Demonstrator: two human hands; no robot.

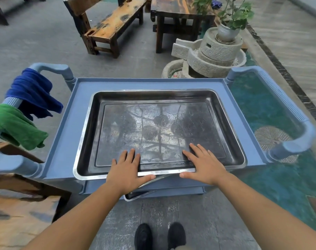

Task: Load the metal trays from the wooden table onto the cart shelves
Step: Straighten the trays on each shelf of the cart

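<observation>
A large rectangular metal tray (153,112) lies flat on the top shelf of a blue plastic cart (78,127). My left hand (126,170) and my right hand (204,166) rest on the tray's near rim, fingers spread and reaching into the tray, thumbs along the rim's outer edge. Neither hand wraps around anything. Below the top shelf, the corner of a second metal tray (135,194) sticks out from a lower shelf. The wooden table (18,213) shows at the lower left, blurred.
A blue cloth (33,92) and a green cloth (18,125) hang on the cart's left handle. A stone mill with a potted plant (216,49) stands behind the cart, a wooden bench (108,24) farther back. A green pool (261,109) lies to the right.
</observation>
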